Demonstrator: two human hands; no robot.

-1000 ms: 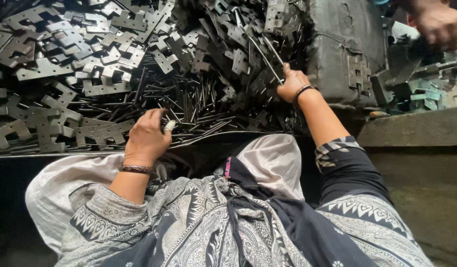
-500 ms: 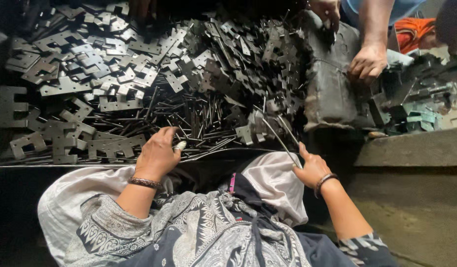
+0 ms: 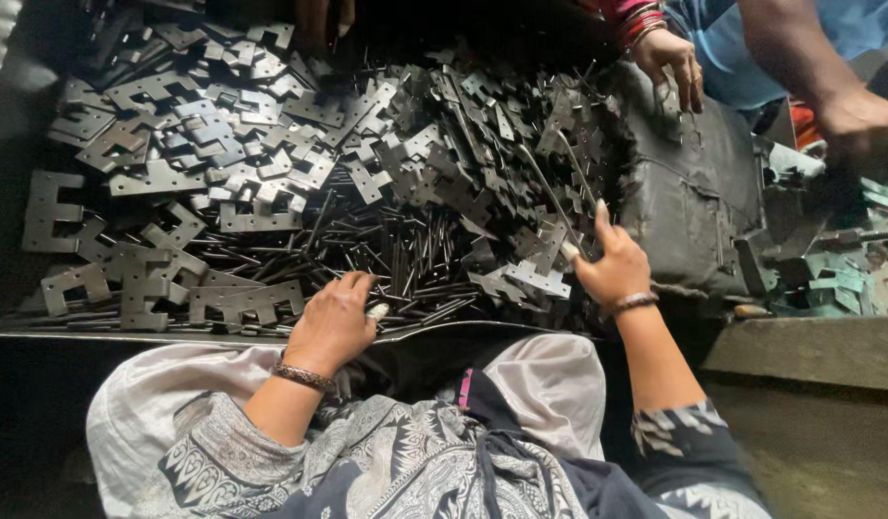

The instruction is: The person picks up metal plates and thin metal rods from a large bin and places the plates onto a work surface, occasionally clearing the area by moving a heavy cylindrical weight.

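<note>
Two thin metal rods (image 3: 557, 197) are being pinched at their near ends by the right hand (image 3: 612, 267), thumb and fingertips closed on them. Their long axis is running up and to the left, away from the person, the far tips pointing over the heap of hinge plates (image 3: 271, 144). The right wrist is being held bent back, forearm rising from the lap, just beside a dark grey bag (image 3: 694, 192).

The left hand (image 3: 333, 322) is being curled palm-down at the near edge of the tray (image 3: 175, 336), fingers closed loosely among the loose pins (image 3: 405, 259); whether a pin is being gripped cannot be told. Across the bag, two other people's hands (image 3: 670, 58) are being rested on the far side.
</note>
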